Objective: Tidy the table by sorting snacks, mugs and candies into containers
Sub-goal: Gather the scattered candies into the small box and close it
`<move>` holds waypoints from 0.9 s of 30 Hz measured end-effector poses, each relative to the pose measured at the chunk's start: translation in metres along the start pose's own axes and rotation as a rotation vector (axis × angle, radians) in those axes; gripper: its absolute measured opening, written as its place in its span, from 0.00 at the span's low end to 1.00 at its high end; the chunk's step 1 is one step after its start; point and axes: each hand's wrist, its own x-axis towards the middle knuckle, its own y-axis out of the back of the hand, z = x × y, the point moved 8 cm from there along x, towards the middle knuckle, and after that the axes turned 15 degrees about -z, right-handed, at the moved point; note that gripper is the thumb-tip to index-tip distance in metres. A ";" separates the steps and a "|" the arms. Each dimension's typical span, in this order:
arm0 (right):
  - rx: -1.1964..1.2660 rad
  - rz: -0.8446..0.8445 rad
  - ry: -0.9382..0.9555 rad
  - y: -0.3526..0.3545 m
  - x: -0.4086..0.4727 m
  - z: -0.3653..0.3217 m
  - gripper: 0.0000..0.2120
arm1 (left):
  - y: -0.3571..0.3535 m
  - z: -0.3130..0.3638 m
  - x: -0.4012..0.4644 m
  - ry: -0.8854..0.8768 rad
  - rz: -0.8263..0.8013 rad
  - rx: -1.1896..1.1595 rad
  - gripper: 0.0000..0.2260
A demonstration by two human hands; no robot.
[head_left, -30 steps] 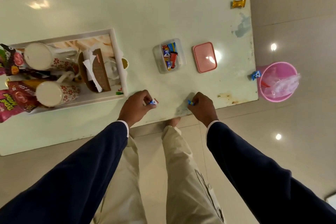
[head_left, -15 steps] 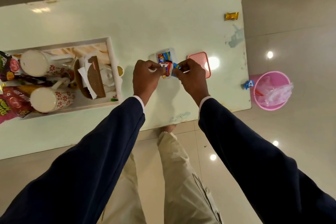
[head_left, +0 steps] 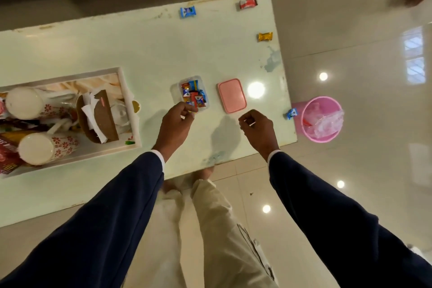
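Candies [head_left: 193, 96] sit piled in the clear tub [head_left: 175, 91] at worktop centre, light, crinkly, slippery, best pinched by their twisted ends; left hand [head_left: 174, 125] hovers at six o'clock, right hand [head_left: 258, 127] at four, both loosely curled, holding nothing.

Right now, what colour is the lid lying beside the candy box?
Pink. The lid lies flat just right of the clear candy box, shown in the head view.

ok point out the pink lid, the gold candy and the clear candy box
pink lid [head_left: 232, 95], head view, middle of its flat top
gold candy [head_left: 265, 36], head view, middle of the wrapper
clear candy box [head_left: 174, 91], head view, bare left wall of the box
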 end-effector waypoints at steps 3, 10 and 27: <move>-0.090 0.059 -0.065 0.030 -0.016 0.024 0.03 | -0.019 0.012 -0.001 -0.020 -0.119 -0.014 0.09; -0.264 0.219 -0.123 0.094 -0.020 0.061 0.12 | -0.049 0.032 -0.003 -0.070 -0.292 0.065 0.10; 0.128 0.045 -0.046 0.142 0.090 0.133 0.12 | -0.142 0.158 0.148 -0.168 -0.127 0.585 0.11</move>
